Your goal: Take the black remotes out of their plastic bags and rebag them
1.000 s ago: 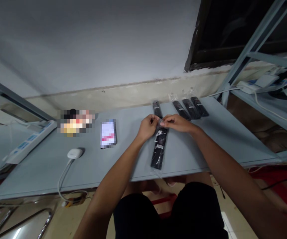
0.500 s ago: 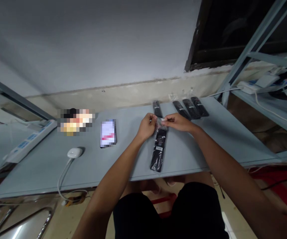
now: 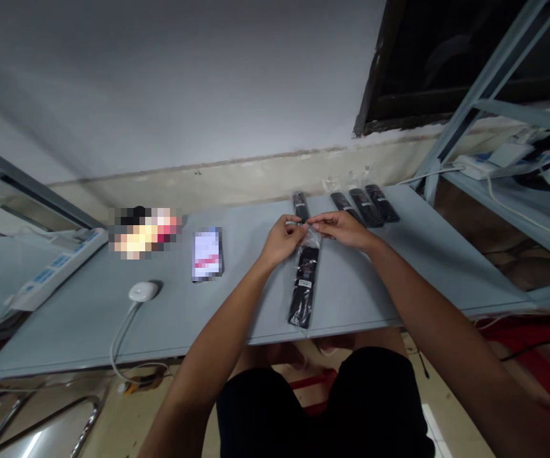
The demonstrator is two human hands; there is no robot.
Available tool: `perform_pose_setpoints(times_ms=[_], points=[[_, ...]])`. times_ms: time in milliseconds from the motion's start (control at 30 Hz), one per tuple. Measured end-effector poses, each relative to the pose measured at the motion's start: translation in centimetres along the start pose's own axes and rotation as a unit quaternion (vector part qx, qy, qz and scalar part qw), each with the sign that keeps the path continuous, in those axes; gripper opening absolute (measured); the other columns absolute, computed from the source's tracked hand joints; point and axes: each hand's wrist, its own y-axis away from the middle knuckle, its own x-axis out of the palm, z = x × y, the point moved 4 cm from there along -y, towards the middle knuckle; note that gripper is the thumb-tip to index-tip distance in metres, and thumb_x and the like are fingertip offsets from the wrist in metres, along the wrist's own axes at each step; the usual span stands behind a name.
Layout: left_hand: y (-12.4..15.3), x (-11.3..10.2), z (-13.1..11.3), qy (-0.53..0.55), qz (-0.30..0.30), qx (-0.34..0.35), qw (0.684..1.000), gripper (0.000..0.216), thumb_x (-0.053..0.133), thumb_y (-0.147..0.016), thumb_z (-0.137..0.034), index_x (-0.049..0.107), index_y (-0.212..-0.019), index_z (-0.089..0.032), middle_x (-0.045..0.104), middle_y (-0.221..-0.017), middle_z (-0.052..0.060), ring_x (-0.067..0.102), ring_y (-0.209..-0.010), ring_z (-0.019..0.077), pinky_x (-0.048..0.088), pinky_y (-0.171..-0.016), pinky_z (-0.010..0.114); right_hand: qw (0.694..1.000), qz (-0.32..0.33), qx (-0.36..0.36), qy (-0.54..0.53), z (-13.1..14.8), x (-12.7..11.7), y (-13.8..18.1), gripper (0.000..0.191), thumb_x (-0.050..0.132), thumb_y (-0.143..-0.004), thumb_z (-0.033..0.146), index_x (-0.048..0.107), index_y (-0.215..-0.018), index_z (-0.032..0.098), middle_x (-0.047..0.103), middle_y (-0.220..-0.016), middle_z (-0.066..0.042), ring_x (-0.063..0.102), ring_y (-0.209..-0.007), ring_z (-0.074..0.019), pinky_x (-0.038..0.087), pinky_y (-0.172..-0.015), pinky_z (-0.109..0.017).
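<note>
A long black remote (image 3: 305,286) in a clear plastic bag lies on the grey table (image 3: 389,280), pointing toward me. My left hand (image 3: 282,240) and my right hand (image 3: 339,229) meet at the bag's far end, each pinching the loose plastic there with closed fingers. Just behind my hands lies another bagged black remote (image 3: 300,205). Three more bagged remotes (image 3: 365,206) lie side by side at the back right of the table.
A phone (image 3: 207,254) lies left of my hands, with a white puck-shaped device (image 3: 143,291) and its cable further left. A power strip (image 3: 55,267) sits at the far left. Metal shelving (image 3: 504,159) with cables stands to the right.
My hands have pulled the bag's far end slightly away from me and up, and the remote has slid a little with it.
</note>
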Motion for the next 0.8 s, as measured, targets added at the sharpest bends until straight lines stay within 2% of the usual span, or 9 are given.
perform_pose_setpoints(times_ms=[67,133,200,300,433,500,567,667,800], points=[[0.1,-0.1,-0.2,0.001,0.007,0.000,1.000,0.040,0.081,-0.087,-0.033,0.056,-0.114,-0.017,0.070,-0.072,-0.002,0.065,-0.063,0.0129,0.047,-0.064,0.024,1.000,-0.023,0.000,-0.018,-0.1,-0.2,-0.1,0.042,0.083,-0.079,0.041,0.080,-0.113,0.016,0.073,-0.079,-0.002,0.058,-0.065,-0.0127,0.045,-0.059,-0.025],[0.2,-0.3,-0.3,0.013,0.002,0.002,1.000,0.042,0.084,-0.084,-0.032,0.058,-0.114,-0.017,0.070,-0.074,-0.002,0.066,-0.065,0.0134,0.050,-0.066,0.025,0.998,-0.034,0.030,-0.052,-0.3,-0.2,0.0,0.042,0.086,-0.079,0.039,0.079,-0.114,0.017,0.074,-0.081,-0.003,0.062,-0.066,-0.0133,0.048,-0.056,-0.023],[0.1,-0.5,-0.4,0.026,-0.012,0.008,1.000,0.044,0.086,-0.081,-0.033,0.060,-0.112,-0.017,0.070,-0.074,-0.002,0.067,-0.066,0.0137,0.051,-0.068,0.026,0.992,-0.003,0.082,-0.091,-0.5,0.2,0.3,0.034,0.088,-0.081,0.039,0.079,-0.105,0.017,0.076,-0.086,-0.005,0.068,-0.070,-0.0144,0.054,-0.058,-0.023],[-0.1,-0.8,-0.5,0.052,-0.042,0.024,0.997,0.048,0.089,-0.077,-0.037,0.062,-0.110,-0.016,0.070,-0.078,-0.001,0.067,-0.069,0.0139,0.053,-0.070,0.026,0.977,0.079,0.146,-0.132,-0.6,1.4,0.9,0.026,0.086,-0.086,0.040,0.078,-0.091,0.015,0.079,-0.086,-0.008,0.073,-0.073,-0.0141,0.063,-0.068,-0.024],[-0.2,-1.2,-0.6,0.071,-0.069,0.007,0.995,0.055,0.091,-0.075,-0.045,0.064,-0.112,-0.015,0.069,-0.078,-0.001,0.064,-0.069,0.0127,0.051,-0.071,0.026,0.971,0.077,0.160,-0.159,-0.4,1.6,1.1,0.020,0.083,-0.091,0.035,0.079,-0.092,0.015,0.080,-0.083,-0.006,0.075,-0.069,-0.0124,0.065,-0.067,-0.023],[-0.2,-1.4,-0.5,0.081,-0.049,-0.027,0.995,0.055,0.090,-0.076,-0.049,0.066,-0.112,-0.014,0.070,-0.082,0.002,0.064,-0.073,0.0133,0.050,-0.071,0.026,0.972,0.058,0.156,-0.169,-0.4,1.4,1.0,0.018,0.078,-0.096,0.033,0.078,-0.093,0.015,0.079,-0.080,-0.006,0.075,-0.065,-0.0124,0.065,-0.063,-0.022],[0.0,-1.4,-0.5,0.091,0.006,-0.060,0.994,0.053,0.090,-0.076,-0.052,0.070,-0.105,-0.012,0.069,-0.083,0.003,0.062,-0.073,0.0131,0.048,-0.070,0.026,0.972,0.038,0.152,-0.177,-0.3,1.1,0.8,0.017,0.073,-0.100,0.031,0.078,-0.095,0.015,0.078,-0.077,-0.006,0.074,-0.062,-0.0125,0.065,-0.060,-0.022],[0.2,-1.3,-0.6,0.103,0.074,-0.076,0.989,0.050,0.093,-0.070,-0.052,0.072,-0.090,-0.012,0.062,-0.074,0.001,0.055,-0.066,0.0104,0.044,-0.066,0.024,0.968,0.031,0.149,-0.197,-0.1,0.9,0.8,0.011,0.073,-0.099,0.025,0.078,-0.102,0.016,0.080,-0.080,-0.006,0.075,-0.064,-0.0128,0.066,-0.063,-0.023],[0.3,-1.6,-0.7,0.121,0.059,-0.062,0.989,0.051,0.097,-0.064,-0.051,0.071,-0.087,-0.013,0.060,-0.072,-0.001,0.053,-0.066,0.0096,0.044,-0.066,0.024,0.964,0.058,0.151,-0.211,0.0,1.2,0.8,0.015,0.079,-0.092,0.016,0.078,-0.107,0.015,0.082,-0.090,-0.007,0.076,-0.070,-0.0122,0.067,-0.071,-0.024]])
